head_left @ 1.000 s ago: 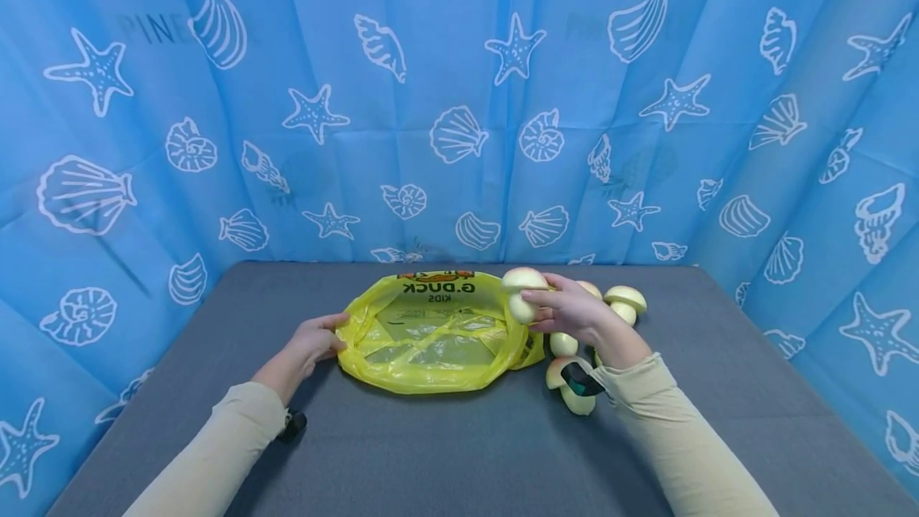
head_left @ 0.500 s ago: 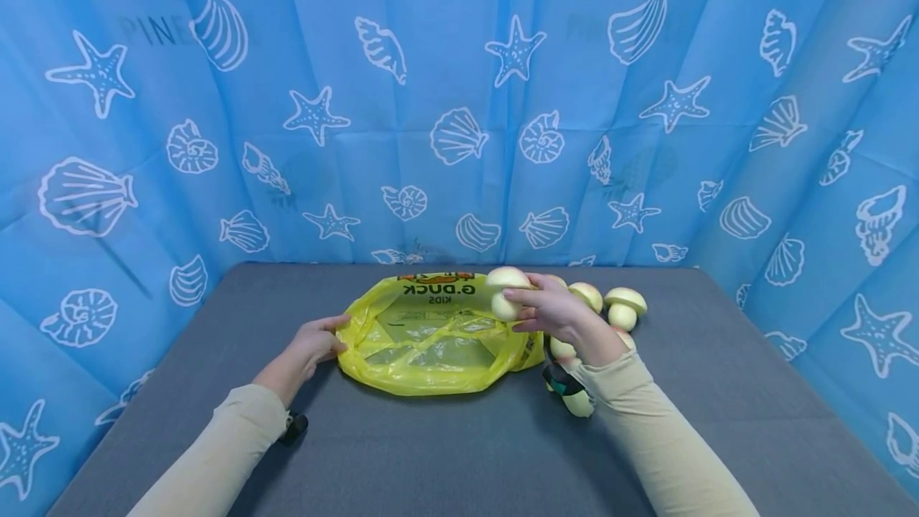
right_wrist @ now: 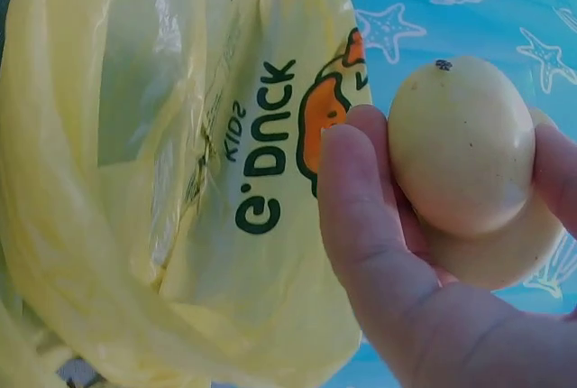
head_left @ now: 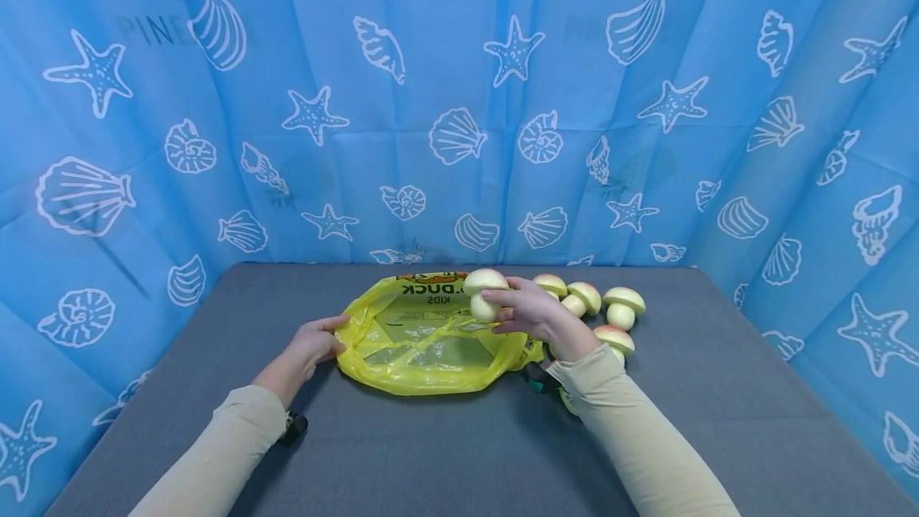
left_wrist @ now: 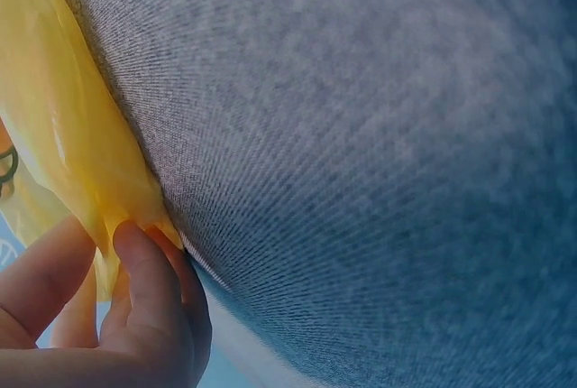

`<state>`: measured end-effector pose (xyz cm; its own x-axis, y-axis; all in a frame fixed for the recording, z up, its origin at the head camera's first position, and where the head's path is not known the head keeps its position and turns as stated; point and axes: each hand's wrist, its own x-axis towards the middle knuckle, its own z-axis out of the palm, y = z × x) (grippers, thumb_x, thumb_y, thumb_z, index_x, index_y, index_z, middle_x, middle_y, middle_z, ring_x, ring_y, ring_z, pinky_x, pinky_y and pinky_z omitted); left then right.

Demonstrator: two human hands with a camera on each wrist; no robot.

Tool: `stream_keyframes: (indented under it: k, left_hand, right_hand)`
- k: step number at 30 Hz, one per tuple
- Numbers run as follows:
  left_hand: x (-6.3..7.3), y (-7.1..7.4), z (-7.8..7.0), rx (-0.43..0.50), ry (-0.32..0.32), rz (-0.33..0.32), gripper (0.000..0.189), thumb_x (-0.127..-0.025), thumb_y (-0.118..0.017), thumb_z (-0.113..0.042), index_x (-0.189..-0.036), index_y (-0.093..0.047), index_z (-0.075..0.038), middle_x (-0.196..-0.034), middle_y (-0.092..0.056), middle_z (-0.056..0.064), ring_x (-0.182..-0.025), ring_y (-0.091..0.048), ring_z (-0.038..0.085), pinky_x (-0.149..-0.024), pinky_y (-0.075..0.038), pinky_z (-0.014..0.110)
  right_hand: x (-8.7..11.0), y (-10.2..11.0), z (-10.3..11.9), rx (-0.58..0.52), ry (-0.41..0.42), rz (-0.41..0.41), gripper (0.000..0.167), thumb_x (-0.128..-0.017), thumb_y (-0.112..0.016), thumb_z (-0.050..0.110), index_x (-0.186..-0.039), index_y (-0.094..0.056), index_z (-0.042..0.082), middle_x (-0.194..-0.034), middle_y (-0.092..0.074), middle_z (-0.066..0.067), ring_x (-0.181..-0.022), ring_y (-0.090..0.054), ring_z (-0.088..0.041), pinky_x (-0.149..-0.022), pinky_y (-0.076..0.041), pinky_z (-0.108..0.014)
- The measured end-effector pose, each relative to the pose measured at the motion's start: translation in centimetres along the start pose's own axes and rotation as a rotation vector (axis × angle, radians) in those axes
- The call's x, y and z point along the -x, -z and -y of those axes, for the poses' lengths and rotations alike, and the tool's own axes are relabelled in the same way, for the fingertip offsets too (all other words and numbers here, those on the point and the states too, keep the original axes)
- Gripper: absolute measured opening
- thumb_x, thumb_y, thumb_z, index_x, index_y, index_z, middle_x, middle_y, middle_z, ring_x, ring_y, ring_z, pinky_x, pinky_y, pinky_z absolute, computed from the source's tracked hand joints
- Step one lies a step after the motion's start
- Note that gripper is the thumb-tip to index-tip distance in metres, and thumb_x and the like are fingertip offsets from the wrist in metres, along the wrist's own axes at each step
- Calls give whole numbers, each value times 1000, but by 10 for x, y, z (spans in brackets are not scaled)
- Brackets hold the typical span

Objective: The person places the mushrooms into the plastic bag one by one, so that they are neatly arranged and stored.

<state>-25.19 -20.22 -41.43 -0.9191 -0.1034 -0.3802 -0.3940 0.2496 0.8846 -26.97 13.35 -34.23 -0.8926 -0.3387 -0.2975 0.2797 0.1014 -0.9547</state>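
A yellow plastic bag [head_left: 424,381] with "G.DUCK KIDS" print lies on the table, its wide mouth facing me. At its left rim, my left hand [head_left: 310,348] pinches the plastic between thumb and fingers, as the left wrist view shows up close. My right hand [head_left: 537,308] holds a pale toy mushroom [head_left: 484,284] with a rounded cap, raised over the right part of the bag's mouth. In the right wrist view, thumb and fingers grip the mushroom's stem [right_wrist: 462,144], its end facing that camera; the printed bag [right_wrist: 297,316] is beside it.
Several more mushrooms [head_left: 623,305] lie on the grey table [head_left: 431,453] right of the bag, some partly behind my right wrist and sleeve. Behind the table hangs a blue curtain [head_left: 459,182] printed with shells and starfish.
My right hand has carried the mushroom leftward, from the bag's right edge to over its mouth, uncovering other mushrooms behind it. My left hand stays at the left rim.
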Motion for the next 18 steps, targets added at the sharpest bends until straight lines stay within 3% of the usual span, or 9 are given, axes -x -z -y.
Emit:
stream_keyframes:
  k: [7, 18]
  left_hand:
    - [0, 0, 1, 1, -2, -6, 61, -89, -49, 16, -147, -39, -1, -155, -24, 25, -137, -31, 40, -104, -38, 48]
    - [-1, -1, -1, 6, 35, -22, 62, -88, -50, 17, -147, -41, -3, -155, -25, 23, -136, -33, 38, -104, -38, 47]
  right_hand:
    - [-7, -10, 1, -25, -22, 19, 52, -101, -50, 13, -144, -30, -8, -102, -59, -11, -80, -61, -17, -102, -39, -56]
    - [-16, -21, 0, -38, -54, 10, 51, -101, -51, 12, -142, -31, -9, -94, -59, -9, -79, -60, -17, -102, -39, -55]
